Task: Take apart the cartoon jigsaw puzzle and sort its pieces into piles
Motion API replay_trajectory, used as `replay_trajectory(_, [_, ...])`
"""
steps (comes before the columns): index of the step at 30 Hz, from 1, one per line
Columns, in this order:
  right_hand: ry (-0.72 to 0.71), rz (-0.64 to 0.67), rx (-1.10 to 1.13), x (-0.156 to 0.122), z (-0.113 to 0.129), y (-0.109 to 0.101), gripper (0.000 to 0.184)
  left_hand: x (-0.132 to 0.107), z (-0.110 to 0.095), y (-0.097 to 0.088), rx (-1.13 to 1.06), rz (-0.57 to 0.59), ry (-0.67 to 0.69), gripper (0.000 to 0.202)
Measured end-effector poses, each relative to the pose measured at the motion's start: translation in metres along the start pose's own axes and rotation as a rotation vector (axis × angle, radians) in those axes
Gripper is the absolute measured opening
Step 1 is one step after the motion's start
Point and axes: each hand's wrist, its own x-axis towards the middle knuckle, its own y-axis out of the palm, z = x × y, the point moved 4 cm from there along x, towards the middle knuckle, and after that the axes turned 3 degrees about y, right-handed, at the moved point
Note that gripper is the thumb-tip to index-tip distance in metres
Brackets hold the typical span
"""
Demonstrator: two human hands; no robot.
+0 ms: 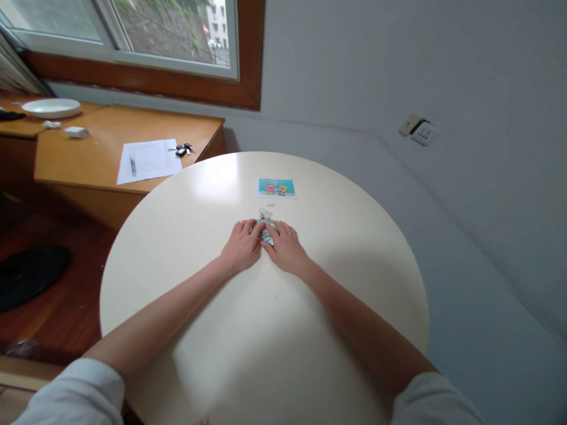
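A small heap of colourful jigsaw puzzle pieces [267, 234] lies on the white round table [261, 330], in front of me. My left hand [243, 243] cups the heap from the left, its fingers curled over the edge. From the right, my right hand [286, 245] closes in on the same pieces, thumb and fingers around them. The two hands nearly meet over the heap and hide part of it. Several pale pieces [266, 212] lie loose just beyond my fingertips. Farther back is a picture card [276, 188] with a pink and a yellow cartoon figure.
At the left, a wooden desk [101, 127] adjoins the table, bearing a paper sheet [150, 159], a pen [133, 166], keys [182, 150], a small white box [77, 132] and a white plate [52, 107]. A wall with a socket [425, 133] stands at the right.
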Motion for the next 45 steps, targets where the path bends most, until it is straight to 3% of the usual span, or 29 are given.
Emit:
replay_trajectory(2, [0.08, -0.066, 0.023, 0.013, 0.001, 0.0, 0.038, 0.012, -0.001, 0.002, -0.045, -0.066, -0.038, 0.041])
replay_trajectory(6, [0.261, -0.127, 0.221, 0.034, 0.001, 0.006, 0.026, 0.028, 0.005, 0.006, -0.273, -0.212, -0.323, 0.027])
replay_trajectory(13, [0.59, -0.413, 1.082, 0.044, 0.009, 0.016, 0.019, 0.04, -0.002, 0.006, -0.966, -0.462, -0.613, 0.016])
replay_trajectory(17, [0.666, -0.431, 1.445, 0.047, 0.017, 0.008, 0.014, 0.043, -0.006, -0.004, -1.199, -0.51, -0.666, 0.012])
replay_trajectory(20, [0.567, -0.349, 1.533, 0.052, 0.017, -0.015, 0.013, 0.046, -0.004, -0.022, -1.31, -0.478, -0.584, 0.009])
replay_trajectory(24, [0.313, -0.042, 1.431, 0.052, 0.012, -0.045, 0.01, 0.041, 0.001, -0.052, -1.234, -0.323, -0.359, 0.009])
replay_trajectory(27, [0.197, 0.085, 1.194, 0.047, -0.002, -0.048, 0.012, 0.029, 0.01, -0.059, -1.013, -0.133, -0.212, 0.016])
replay_trajectory(31, [0.17, -0.035, 0.749, 0.053, -0.03, -0.031, 0.02, 0.01, 0.035, -0.047, -0.562, -0.19, -0.181, 0.035])
replay_trajectory(34, [0.176, -0.093, 0.521, 0.065, -0.043, -0.01, 0.029, 0.002, 0.05, -0.025, -0.434, -0.193, -0.273, 0.042])
replay_trajectory(37, [0.115, -0.074, 0.369, 0.076, -0.04, 0.006, 0.035, 0.001, 0.051, -0.012, -0.378, -0.165, -0.222, 0.047])
replay_trajectory(41, [-0.037, 0.01, 0.342, 0.07, -0.022, 0.008, 0.035, 0.002, 0.048, -0.011, -0.414, -0.114, -0.188, 0.053])
replay_trajectory(45, [-0.181, 0.081, 0.448, 0.032, -0.007, -0.006, 0.034, -0.007, 0.038, -0.019, -0.448, 0.035, -0.079, 0.065])
